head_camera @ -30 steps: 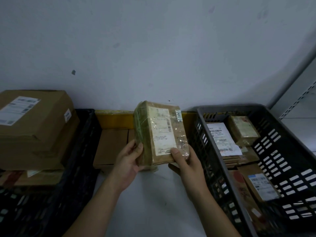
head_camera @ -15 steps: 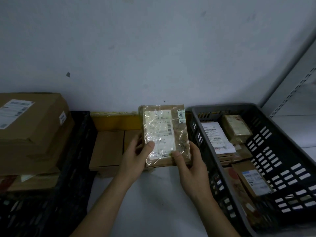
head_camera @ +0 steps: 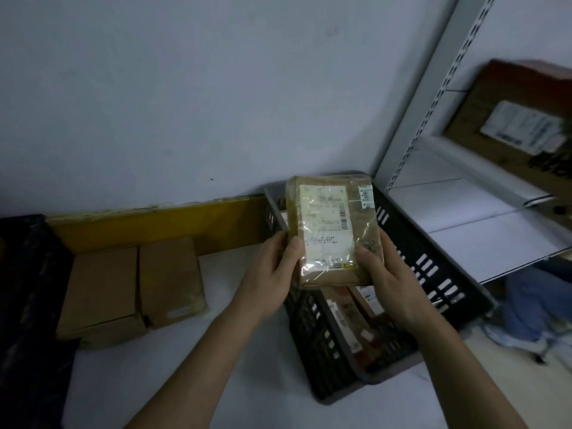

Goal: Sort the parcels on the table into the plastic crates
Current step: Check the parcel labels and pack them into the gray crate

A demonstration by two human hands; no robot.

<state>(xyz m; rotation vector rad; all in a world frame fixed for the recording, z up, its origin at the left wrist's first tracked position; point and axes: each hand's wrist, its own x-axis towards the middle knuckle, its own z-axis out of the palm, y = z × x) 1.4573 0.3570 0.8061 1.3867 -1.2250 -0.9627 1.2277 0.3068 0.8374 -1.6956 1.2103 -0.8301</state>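
A small brown parcel (head_camera: 332, 230) wrapped in clear film, with a white label facing me, is held upright above the grey plastic crate (head_camera: 433, 274). My left hand (head_camera: 272, 274) grips its lower left edge with the thumb on the front. My right hand (head_camera: 387, 274) grips the lower right edge the same way. Inside the crate, below the parcel, lie several labelled parcels (head_camera: 349, 314), partly hidden by my hands. Two plain brown boxes (head_camera: 133, 286) stand side by side on the white table (head_camera: 216, 366) at the left.
A black crate (head_camera: 28, 305) fills the far left edge. A yellow strip (head_camera: 154, 224) runs along the wall behind the boxes. Grey metal shelving (head_camera: 464, 212) stands at the right, with a large labelled carton (head_camera: 510, 119) on an upper shelf.
The view has swung right, and both hands have carried the parcel from over the table to above the grey crate. The stacked cartons at the left have left the view.
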